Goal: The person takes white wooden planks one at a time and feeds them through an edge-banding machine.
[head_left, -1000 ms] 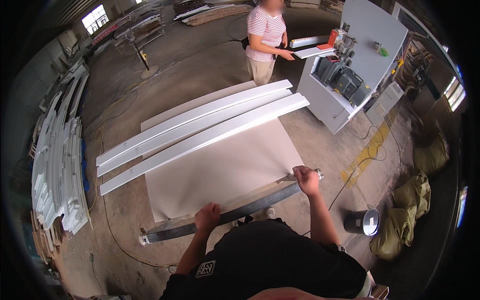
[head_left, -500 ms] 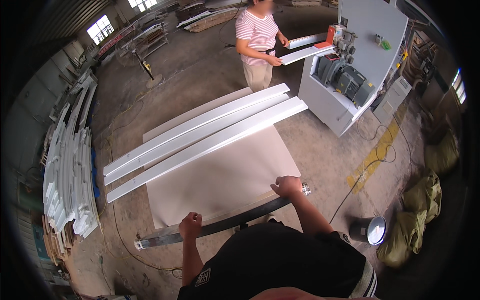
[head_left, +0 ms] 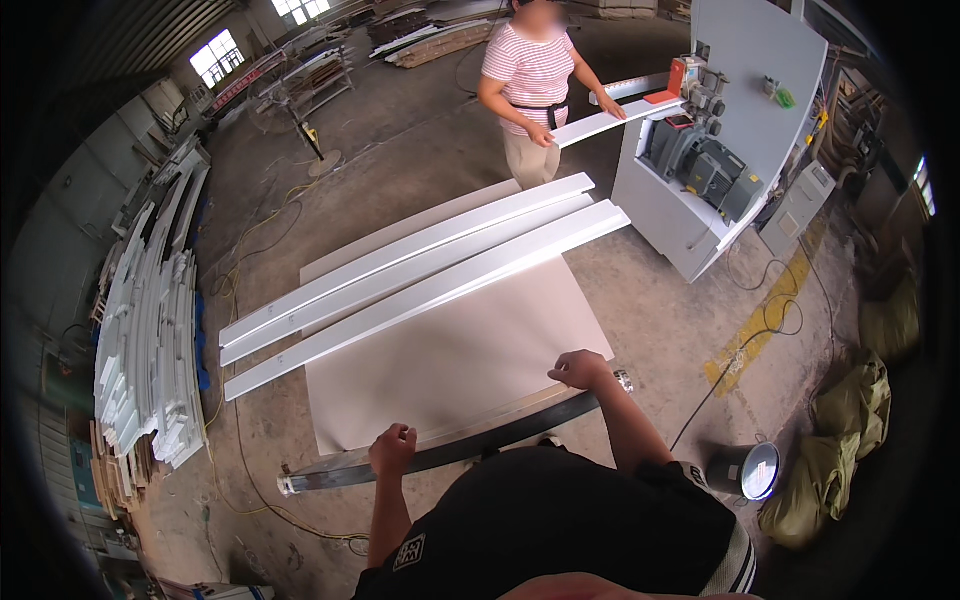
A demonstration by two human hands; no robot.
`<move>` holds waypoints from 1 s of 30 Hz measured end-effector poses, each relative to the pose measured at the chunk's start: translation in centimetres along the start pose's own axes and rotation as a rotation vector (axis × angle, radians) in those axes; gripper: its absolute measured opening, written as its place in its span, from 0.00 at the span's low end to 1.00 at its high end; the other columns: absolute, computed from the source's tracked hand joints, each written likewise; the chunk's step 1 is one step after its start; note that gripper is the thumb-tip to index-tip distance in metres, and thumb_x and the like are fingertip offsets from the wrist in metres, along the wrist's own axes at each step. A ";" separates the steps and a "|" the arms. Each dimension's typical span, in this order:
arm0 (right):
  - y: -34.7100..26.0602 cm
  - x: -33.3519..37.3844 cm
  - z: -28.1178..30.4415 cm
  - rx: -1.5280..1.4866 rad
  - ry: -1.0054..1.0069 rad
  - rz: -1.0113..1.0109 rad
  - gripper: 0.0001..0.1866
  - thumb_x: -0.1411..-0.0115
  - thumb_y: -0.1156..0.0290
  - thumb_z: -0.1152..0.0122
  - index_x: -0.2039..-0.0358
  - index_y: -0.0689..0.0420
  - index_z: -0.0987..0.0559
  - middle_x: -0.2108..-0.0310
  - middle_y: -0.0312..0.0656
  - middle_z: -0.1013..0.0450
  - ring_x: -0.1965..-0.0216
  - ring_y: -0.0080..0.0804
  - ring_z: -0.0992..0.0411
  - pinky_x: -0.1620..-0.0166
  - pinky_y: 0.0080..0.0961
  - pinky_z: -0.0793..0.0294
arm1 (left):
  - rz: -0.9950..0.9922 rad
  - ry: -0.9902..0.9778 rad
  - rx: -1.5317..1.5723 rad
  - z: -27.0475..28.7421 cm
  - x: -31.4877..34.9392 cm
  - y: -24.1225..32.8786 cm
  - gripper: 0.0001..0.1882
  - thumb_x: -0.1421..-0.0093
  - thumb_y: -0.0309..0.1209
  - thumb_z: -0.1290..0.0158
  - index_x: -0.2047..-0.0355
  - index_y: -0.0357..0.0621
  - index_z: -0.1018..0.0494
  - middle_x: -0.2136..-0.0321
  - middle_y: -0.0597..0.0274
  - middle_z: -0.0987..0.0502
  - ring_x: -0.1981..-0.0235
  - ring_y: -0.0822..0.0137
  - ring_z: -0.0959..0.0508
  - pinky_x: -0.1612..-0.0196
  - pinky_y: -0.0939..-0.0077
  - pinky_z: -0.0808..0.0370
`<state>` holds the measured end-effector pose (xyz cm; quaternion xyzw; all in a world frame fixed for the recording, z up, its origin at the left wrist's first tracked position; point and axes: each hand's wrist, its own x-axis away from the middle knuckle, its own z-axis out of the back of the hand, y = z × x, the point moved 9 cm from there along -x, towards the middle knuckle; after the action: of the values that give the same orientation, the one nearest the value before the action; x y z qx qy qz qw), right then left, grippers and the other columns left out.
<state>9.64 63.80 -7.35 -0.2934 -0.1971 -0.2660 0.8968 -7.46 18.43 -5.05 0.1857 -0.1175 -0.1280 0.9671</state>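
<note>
My left hand (head_left: 393,449) is curled at the near left edge of a beige sheet-covered table (head_left: 440,370). At the near right corner my right hand (head_left: 580,369) is closed too, its fingertips by the sheet's edge. Whatever either hand may pinch is too small or hidden to make out. A dark roller-like bar (head_left: 500,432) with metal ends runs along the table's near side, just below both hands. Beyond them, long white boards (head_left: 430,298) lie slantwise across the table, their left ends jutting past it.
Across the table a person in a striped shirt (head_left: 530,80) holds a white board (head_left: 590,127) at a grey machine with a motor (head_left: 708,170). Stacked white strips (head_left: 150,340) stand at left. A bucket (head_left: 745,468), green sacks (head_left: 830,460) and floor cables (head_left: 770,310) are at right.
The view has shifted slightly. My hands keep about the same places at the table edge. The other person's hands have moved on the board, one now lying on top of it closer to the machine.
</note>
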 end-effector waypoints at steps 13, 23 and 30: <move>-1.3 2.0 0.7 0.169 0.160 -0.076 0.20 0.42 0.45 0.40 0.59 0.43 0.14 0.61 0.39 0.17 0.54 0.39 0.21 0.48 0.37 0.22 | -0.086 -0.063 0.007 0.2 0.3 0.2 0.18 0.38 0.50 0.48 0.62 0.52 0.18 0.65 0.58 0.15 0.60 0.51 0.16 0.55 0.56 0.21; -1.8 3.1 1.0 0.179 0.285 -0.079 0.18 0.41 0.46 0.40 0.63 0.44 0.14 0.64 0.40 0.17 0.57 0.42 0.20 0.52 0.41 0.21 | -0.144 -0.081 -0.013 -0.1 0.7 -0.1 0.19 0.37 0.49 0.50 0.62 0.51 0.18 0.65 0.55 0.15 0.61 0.49 0.16 0.55 0.54 0.21; -1.5 3.2 1.8 0.153 0.381 -0.094 0.18 0.40 0.46 0.41 0.63 0.45 0.14 0.65 0.39 0.17 0.59 0.42 0.20 0.54 0.41 0.20 | -0.139 -0.058 -0.002 0.3 0.8 -0.1 0.17 0.37 0.48 0.49 0.63 0.51 0.18 0.66 0.56 0.15 0.62 0.49 0.16 0.57 0.54 0.21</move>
<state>10.88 62.78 -3.70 -0.1595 -0.0570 -0.3424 0.9242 -6.75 18.05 -4.69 0.1886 -0.1323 -0.2005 0.9522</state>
